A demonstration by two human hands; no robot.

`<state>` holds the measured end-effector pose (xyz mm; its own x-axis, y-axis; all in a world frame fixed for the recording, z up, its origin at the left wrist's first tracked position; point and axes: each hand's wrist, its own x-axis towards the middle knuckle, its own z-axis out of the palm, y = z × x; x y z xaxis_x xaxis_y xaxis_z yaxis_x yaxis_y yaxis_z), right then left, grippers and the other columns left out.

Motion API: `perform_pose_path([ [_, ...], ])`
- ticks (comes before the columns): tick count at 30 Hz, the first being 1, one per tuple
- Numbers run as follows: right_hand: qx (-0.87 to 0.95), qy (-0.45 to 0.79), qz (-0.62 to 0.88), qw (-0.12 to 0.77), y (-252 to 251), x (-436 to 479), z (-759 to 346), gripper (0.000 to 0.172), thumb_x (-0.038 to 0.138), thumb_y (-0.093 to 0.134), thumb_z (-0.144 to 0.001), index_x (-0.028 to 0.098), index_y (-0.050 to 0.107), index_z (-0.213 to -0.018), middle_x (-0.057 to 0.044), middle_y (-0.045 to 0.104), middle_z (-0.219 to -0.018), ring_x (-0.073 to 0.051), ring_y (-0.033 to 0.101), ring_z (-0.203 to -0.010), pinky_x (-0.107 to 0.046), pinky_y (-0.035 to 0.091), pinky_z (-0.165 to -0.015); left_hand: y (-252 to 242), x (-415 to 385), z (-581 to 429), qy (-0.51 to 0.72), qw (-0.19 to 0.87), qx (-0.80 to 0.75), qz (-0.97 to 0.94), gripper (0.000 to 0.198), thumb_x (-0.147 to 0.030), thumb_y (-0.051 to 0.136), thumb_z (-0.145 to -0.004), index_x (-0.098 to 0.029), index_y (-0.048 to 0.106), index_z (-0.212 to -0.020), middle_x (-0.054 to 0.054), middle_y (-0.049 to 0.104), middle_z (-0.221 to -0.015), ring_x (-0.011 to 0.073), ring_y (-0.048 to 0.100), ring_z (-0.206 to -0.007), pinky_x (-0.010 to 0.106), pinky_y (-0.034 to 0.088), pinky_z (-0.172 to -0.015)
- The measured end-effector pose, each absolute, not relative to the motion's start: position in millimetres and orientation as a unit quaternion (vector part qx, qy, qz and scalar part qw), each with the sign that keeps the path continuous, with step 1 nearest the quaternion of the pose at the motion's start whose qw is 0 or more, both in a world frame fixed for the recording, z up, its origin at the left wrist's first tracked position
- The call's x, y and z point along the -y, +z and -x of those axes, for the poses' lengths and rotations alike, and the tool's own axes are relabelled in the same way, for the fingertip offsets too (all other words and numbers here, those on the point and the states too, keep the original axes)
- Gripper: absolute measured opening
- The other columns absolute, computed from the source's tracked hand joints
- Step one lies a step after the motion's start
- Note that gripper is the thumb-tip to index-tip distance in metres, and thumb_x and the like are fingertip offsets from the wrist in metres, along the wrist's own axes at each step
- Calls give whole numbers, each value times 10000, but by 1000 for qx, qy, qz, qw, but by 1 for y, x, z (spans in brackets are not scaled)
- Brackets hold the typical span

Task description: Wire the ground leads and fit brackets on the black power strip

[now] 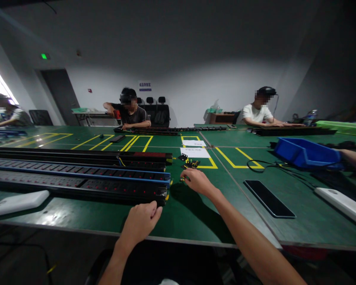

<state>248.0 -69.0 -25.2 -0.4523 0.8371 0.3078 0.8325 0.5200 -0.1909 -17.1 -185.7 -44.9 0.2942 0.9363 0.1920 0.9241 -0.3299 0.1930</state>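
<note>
My left hand (141, 222) is closed, thumb against curled fingers, just below the right end of the nearest long black strip (121, 192). Whether anything is inside that hand is hidden. My right hand (197, 181) reaches over the table past the strip ends, its fingertips pinched at what looks like a small yellow piece (182, 180). Right beyond those fingers lies a little heap of black perforated brackets (191, 163) with yellow bits. A blue-edged strip (142, 175) lies parallel behind the nearest one, and red dots run along both.
On the green table (207, 221) are a dark phone (268, 198), white power banks (344, 204) (20, 202), a blue bin (307, 152) with a person's hand beside it, a black cable (255, 166) and paper sheets (195, 152). Several people sit around; one holds a red drill (117, 114).
</note>
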Motion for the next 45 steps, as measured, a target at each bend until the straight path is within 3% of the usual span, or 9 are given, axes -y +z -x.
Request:
perform_pose_path([
  [11, 863, 22, 485, 140, -26, 71, -246, 254, 98, 572, -849, 227, 726, -1005, -40, 723, -1050, -194, 673, -966, -252, 445, -787, -43, 186, 16, 130, 24, -579, -805, 333, -343, 429, -1018, -213, 455, -713, -15, 580, -645, 146, 565, -604, 315, 235, -600],
  [16, 854, 11, 501, 136, -25, 73, -245, 213, 166, 585, -894, 220, 726, -1044, -77, 689, -1108, -204, 672, -956, -256, 455, -772, -43, 187, 17, 137, 26, -577, -805, 340, -345, 427, -1019, -213, 442, -705, -16, 570, -635, 147, 549, -584, 316, 218, -591],
  [24, 864, 25, 497, 81, -28, 73, -243, 196, 208, 545, -924, 219, 725, -1000, -69, 741, -958, -213, 688, -892, -267, 434, -726, -46, 185, 17, 138, 19, -577, -805, 328, -339, 439, -1013, -218, 444, -708, -16, 559, -627, 159, 558, -596, 313, 202, -593],
  [45, 861, 36, 500, 83, -25, 75, -243, 183, 234, 559, -932, 218, 721, -1016, -67, 748, -952, -215, 693, -876, -261, 430, -716, -46, 187, 17, 144, 23, -576, -804, 332, -339, 432, -1017, -215, 435, -709, -19, 555, -624, 147, 545, -579, 309, 204, -590],
])
